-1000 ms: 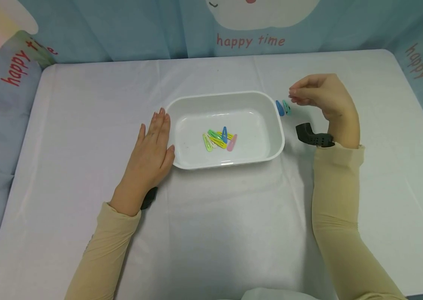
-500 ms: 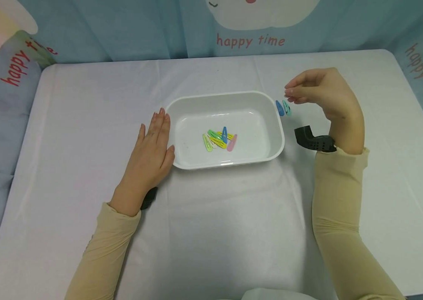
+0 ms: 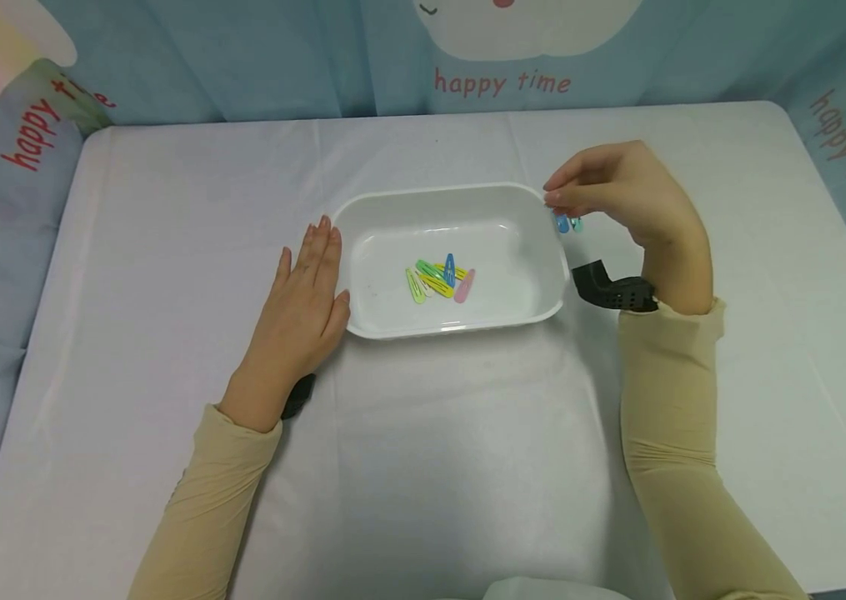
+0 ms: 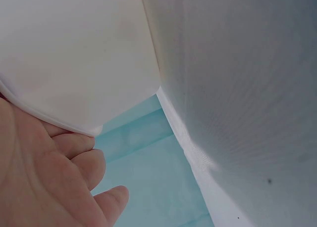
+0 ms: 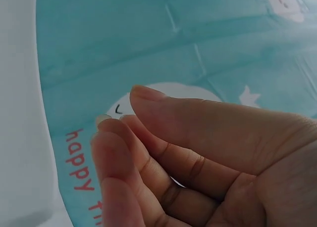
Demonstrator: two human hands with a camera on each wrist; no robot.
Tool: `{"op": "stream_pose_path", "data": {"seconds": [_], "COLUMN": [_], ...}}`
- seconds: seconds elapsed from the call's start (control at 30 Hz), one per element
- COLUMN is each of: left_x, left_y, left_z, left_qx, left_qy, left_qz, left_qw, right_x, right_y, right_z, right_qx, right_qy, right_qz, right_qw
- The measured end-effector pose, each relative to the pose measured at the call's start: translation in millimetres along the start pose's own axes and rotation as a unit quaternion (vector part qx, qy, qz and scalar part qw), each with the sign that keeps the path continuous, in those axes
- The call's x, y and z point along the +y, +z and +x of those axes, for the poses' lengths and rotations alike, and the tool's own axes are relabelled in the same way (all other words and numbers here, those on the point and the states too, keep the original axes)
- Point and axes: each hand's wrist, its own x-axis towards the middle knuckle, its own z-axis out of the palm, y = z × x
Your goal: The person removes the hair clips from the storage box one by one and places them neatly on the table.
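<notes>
My left hand lies along the left wall of a white rectangular tray, its straight fingers touching the rim; the left wrist view shows these fingers against the tray's outer side. In the tray is a loose pile of snap hair clips: green, blue, a pink clip, and a yellow clip. Over the tray's back right corner hovers my right hand, fingers loosely bent. Nothing shows between its thumb and fingers. Beneath it, a blue hair clip and a teal hair clip lie partly hidden.
A white cloth covers the table. Blue curtains printed with "happy time" hang behind and at both sides. A black wrist camera mount sticks out from the right wrist.
My right hand has shifted left from beside the blue and teal hair clips to above them and the tray's rim, partly covering them. The left hand and tray have stayed put.
</notes>
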Motion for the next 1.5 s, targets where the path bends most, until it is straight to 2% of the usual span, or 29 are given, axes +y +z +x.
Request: {"op": "stream_pose_path", "data": {"seconds": [0.47,0.7,0.93,1.17,1.5], "left_x": [0.5,1.5,1.1,1.4,1.3], "left_y": [-0.2,2.0,-1.5,-4.1,-2.5], "left_z": [0.4,-0.6,-1.9,-2.8,-2.7], "left_qx": [-0.009,-0.017,-0.01,-0.008,-0.004], "left_qy": [-0.005,-0.007,-0.003,-0.001,-0.001], "left_qz": [0.001,-0.006,-0.001,0.005,0.005], "left_qw": [0.9999,0.9998,0.9999,1.0,1.0], "right_x": [-4.7,-4.6,-6.1,-8.4,-6.5], "right_y": [24.7,21.2,24.5,46.1,63.7], "right_z": [5.5,0.6,4.0,22.6,42.7], "right_qx": [-0.057,-0.067,-0.091,-0.168,-0.227], "right_qy": [0.009,0.033,0.024,0.017,0.029], "right_qz": [-0.051,-0.062,-0.08,-0.13,-0.158], "right_qw": [0.997,0.9953,0.9923,0.9771,0.9606]}}
